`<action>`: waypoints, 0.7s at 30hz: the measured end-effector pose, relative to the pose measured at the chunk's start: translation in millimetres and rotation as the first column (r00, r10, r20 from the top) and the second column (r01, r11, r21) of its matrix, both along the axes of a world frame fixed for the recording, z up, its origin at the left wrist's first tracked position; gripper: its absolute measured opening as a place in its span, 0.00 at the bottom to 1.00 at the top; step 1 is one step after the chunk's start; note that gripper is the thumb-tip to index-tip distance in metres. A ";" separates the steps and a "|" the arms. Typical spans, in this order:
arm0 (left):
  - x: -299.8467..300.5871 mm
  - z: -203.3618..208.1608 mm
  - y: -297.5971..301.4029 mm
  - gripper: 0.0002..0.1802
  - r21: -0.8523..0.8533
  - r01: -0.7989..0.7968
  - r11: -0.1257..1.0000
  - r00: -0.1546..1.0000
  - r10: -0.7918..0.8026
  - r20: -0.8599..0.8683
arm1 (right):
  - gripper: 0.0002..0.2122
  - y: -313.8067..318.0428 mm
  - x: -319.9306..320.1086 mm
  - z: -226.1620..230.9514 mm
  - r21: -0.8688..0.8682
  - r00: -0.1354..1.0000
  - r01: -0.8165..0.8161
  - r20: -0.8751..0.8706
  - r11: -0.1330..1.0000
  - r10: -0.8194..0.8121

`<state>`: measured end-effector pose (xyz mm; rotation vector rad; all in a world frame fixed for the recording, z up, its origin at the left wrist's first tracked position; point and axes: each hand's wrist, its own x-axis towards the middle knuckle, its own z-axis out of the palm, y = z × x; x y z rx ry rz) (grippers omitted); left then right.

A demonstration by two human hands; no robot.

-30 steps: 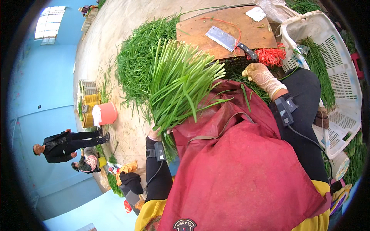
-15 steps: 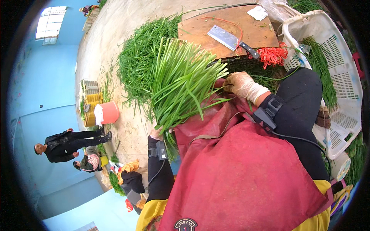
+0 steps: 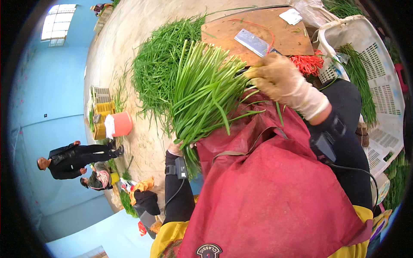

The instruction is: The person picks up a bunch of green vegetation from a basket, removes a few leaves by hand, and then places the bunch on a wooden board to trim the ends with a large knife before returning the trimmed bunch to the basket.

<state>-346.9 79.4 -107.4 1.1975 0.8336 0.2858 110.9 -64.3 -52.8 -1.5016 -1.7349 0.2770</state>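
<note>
A thick bunch of garlic chives point(image 3: 211, 90) lies slanting over my lap, pale cut ends at the upper right and leaves toward the lower left. My left hand point(image 3: 175, 149) is closed on its leafy end; leaves cover most of the fingers. My right hand point(image 3: 284, 81), in a thin whitish glove, is raised by the cut ends. Its fingers are curled in and blurred, and what they hold cannot be made out. Beyond it, a cleaver point(image 3: 253, 42) lies on a wooden board point(image 3: 219, 32), its handle partly hidden behind the right hand.
Loose chives point(image 3: 152, 64) are heaped left of the board. Red ties point(image 3: 307, 64) hang at its right edge, and a white scrap point(image 3: 291, 16) lies on top. A white plastic basket point(image 3: 383, 90) with chives stands at right. Far left are a pink bucket point(image 3: 122, 124) and two people.
My right hand has lifted from beside the apron to the bunch's cut ends, now covering part of the cleaver handle. My left hand and the bunch have hardly moved.
</note>
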 end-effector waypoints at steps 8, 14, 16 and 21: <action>-1.3 -1.2 -1.9 0.24 0.095 0.066 0.993 0.997 -0.069 0.025 | 0.16 40.7 -42.5 -17.2 -0.550 0.978 -0.205 -0.154 0.809 0.143; -22.5 -21.2 9.5 0.27 -0.106 -0.020 0.994 0.998 0.027 0.060 | 0.15 9.6 -47.0 -61.4 -0.589 0.819 -0.273 -0.557 0.760 -0.138; -24.5 -22.5 13.9 0.30 -0.034 0.072 0.997 0.986 -0.066 0.156 | 0.16 5.3 -43.7 -63.6 -0.637 0.900 -0.201 -0.419 0.744 -0.116; -17.0 -11.2 13.3 0.38 -0.046 -0.040 0.998 0.997 0.037 -0.070 | 0.17 10.2 -22.3 -63.7 -0.683 0.995 0.095 0.078 0.724 -0.058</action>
